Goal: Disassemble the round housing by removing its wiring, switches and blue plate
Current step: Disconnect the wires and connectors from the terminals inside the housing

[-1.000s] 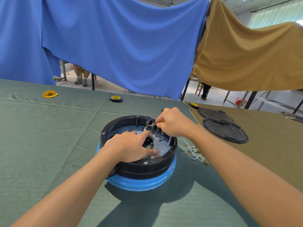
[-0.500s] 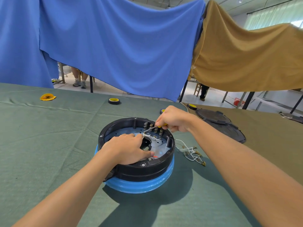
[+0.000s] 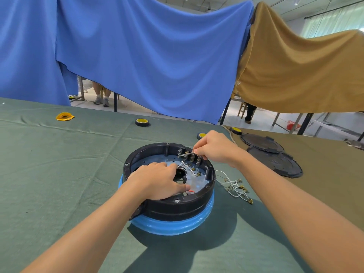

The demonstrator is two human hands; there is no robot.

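Observation:
A round black housing [image 3: 173, 208] on a blue base sits on the green cloth in front of me. Inside lies the blue plate [image 3: 198, 184] with a row of switches [image 3: 190, 155] along the far wall and white wires [image 3: 187, 167] running from them. My right hand [image 3: 213, 148] grips a thin metal tool [image 3: 185, 154] whose tip points at the switches. My left hand [image 3: 159, 180] rests inside the housing, fingers curled near the dark centre hole, thumb pressing on the plate beside a red wire [image 3: 190, 192].
A loose bundle of white wires with brass terminals [image 3: 235, 187] lies right of the housing. Two black round covers [image 3: 273, 160] sit on the brown cloth at right. Tape rolls [image 3: 142, 122] and a yellow piece [image 3: 64, 116] lie farther back. Blue and brown drapes hang behind.
My right hand has drawn back a little toward the right, so the tool shaft now shows over the switches. My left hand has stayed in the housing.

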